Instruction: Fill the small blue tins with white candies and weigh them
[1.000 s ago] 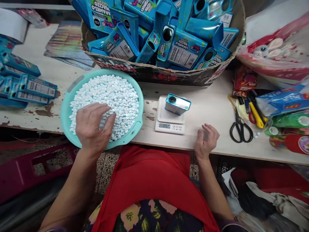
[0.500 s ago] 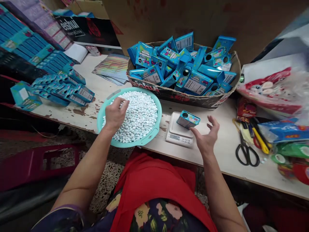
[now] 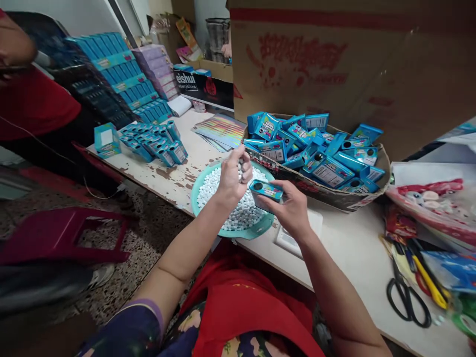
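Observation:
My left hand (image 3: 235,174) is curled around several white candies (image 3: 242,169), above a teal basin (image 3: 262,229) filled with the same small candies. Just to its right, my right hand (image 3: 292,206) grips a blue candy tin (image 3: 266,190), its round dark opening facing up. The tin hangs over the basin's right edge, close to the left hand but apart from it. Behind my right wrist a white digital scale (image 3: 316,223) is partly hidden, with its display covered from view.
A cardboard box (image 3: 334,202) of blue tins stands behind. More tins (image 3: 156,141) cluster at the left near stacked display boxes (image 3: 122,74). Scissors (image 3: 407,302) lie at right beside plastic bags. Another person in a red top (image 3: 44,104) is at far left, near a magenta stool (image 3: 67,230).
My right hand has lifted the tin off the scale and brought it left to the basin. My left hand has risen from the candies with several in it. The view has swung left.

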A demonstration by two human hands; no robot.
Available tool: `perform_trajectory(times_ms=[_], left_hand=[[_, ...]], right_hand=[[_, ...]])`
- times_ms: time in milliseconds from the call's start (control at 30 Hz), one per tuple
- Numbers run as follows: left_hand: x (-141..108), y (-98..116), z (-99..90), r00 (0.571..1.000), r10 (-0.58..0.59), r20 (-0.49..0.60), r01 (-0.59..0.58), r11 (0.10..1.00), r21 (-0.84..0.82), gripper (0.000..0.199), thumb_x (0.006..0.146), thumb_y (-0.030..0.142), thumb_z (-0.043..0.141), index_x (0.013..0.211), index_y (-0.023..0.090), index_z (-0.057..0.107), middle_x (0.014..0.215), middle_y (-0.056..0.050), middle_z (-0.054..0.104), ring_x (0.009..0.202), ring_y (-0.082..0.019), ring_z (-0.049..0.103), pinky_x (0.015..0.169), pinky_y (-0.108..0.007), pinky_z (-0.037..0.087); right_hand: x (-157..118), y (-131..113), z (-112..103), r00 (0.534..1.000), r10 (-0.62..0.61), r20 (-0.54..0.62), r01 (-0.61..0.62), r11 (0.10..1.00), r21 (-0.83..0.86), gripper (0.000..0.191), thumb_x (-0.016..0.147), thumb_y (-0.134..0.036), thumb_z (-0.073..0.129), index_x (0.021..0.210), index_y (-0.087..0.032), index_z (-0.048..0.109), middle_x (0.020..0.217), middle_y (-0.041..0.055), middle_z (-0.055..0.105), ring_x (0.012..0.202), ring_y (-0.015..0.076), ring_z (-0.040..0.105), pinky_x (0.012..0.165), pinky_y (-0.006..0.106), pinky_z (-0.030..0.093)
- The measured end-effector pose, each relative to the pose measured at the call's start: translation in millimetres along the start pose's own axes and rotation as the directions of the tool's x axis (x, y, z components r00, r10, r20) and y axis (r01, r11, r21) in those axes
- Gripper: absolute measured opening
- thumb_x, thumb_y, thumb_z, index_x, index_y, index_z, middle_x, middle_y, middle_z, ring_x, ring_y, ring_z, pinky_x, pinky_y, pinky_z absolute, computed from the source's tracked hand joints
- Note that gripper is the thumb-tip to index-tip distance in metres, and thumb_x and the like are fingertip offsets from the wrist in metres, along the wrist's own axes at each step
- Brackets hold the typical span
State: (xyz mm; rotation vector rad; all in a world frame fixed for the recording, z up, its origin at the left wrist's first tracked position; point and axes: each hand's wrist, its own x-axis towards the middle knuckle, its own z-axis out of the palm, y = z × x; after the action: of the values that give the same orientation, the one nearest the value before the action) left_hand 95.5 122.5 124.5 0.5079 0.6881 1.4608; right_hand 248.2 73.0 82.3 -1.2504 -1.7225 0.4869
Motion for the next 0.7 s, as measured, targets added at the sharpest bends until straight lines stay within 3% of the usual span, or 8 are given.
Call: perform_trajectory(times_ms=[100, 200, 433, 533, 633, 700], left_hand=[[0, -6, 0.2, 0.980, 0.198, 0.015, -0.199, 0.971, 0.130, 0.030, 0.079, 0.035, 0.068, 0.062, 0.017, 0.050, 0.048, 0.006, 0.040, 0.037, -0.004, 0.038, 0.038, -0.018, 0.028], [3, -6, -7.0, 0.955, 0.295, 0.017, -0.292, 0.934, 0.204, 0.033, 0.076, 0.039, 0.070, 0.062, 0.018, 0.049, 0.051, 0.005, 0.043, 0.042, -0.006, 0.043, 0.042, -0.020, 0.033], [3, 0, -9.1, 0.961, 0.269, 0.061, -0.275, 0.921, 0.275, 0.044, 0.069, 0.053, 0.076, 0.068, 0.019, 0.048, 0.049, 0.009, 0.033, 0.037, -0.003, 0.027, 0.037, -0.022, 0.017], [4, 3, -10.4, 0.969, 0.234, 0.081, -0.247, 0.934, 0.258, 0.048, 0.068, 0.057, 0.076, 0.069, 0.019, 0.046, 0.052, 0.010, 0.030, 0.037, -0.003, 0.020, 0.037, -0.023, 0.013], [6, 6, -24.1, 0.952, 0.298, 0.064, -0.302, 0.896, 0.325, 0.043, 0.075, 0.057, 0.068, 0.072, 0.021, 0.046, 0.050, 0.009, 0.028, 0.037, -0.005, 0.021, 0.038, -0.023, 0.016], [5, 3, -40.6, 0.934, 0.339, 0.111, -0.346, 0.782, 0.518, 0.036, 0.082, 0.053, 0.061, 0.073, 0.021, 0.049, 0.051, 0.007, 0.037, 0.041, -0.008, 0.033, 0.042, -0.023, 0.028]], right_hand=[[7, -7, 20, 1.000, -0.026, 0.007, 0.026, 0.998, -0.055, 0.036, 0.074, -0.045, 0.073, 0.099, -0.021, 0.067, 0.096, 0.0053, 0.071, 0.085, 0.0215, 0.067, 0.079, 0.033, 0.051], [9, -9, 27, 1.000, -0.028, 0.012, 0.029, 0.997, -0.077, 0.035, 0.074, -0.046, 0.072, 0.099, -0.021, 0.067, 0.096, 0.0052, 0.072, 0.086, 0.0221, 0.067, 0.079, 0.034, 0.050], [13, -17, 33, 0.996, -0.073, 0.056, 0.078, 0.993, -0.092, 0.035, 0.073, -0.044, 0.074, 0.099, -0.021, 0.067, 0.097, 0.0066, 0.072, 0.088, 0.0240, 0.067, 0.080, 0.036, 0.050], [9, -16, 32, 0.998, -0.040, 0.045, 0.042, 0.998, -0.046, 0.037, 0.072, -0.045, 0.075, 0.098, -0.021, 0.068, 0.095, 0.0060, 0.072, 0.086, 0.0232, 0.067, 0.080, 0.036, 0.051], [-3, -10, 19, 0.999, 0.051, 0.006, -0.051, 0.997, 0.063, 0.041, 0.070, -0.047, 0.077, 0.100, -0.020, 0.068, 0.094, 0.0048, 0.072, 0.083, 0.0212, 0.066, 0.079, 0.035, 0.052], [-15, -2, 1, 0.992, 0.117, -0.055, -0.109, 0.987, 0.120, 0.044, 0.068, -0.046, 0.079, 0.102, -0.020, 0.067, 0.095, 0.0044, 0.072, 0.083, 0.0205, 0.066, 0.079, 0.034, 0.052]])
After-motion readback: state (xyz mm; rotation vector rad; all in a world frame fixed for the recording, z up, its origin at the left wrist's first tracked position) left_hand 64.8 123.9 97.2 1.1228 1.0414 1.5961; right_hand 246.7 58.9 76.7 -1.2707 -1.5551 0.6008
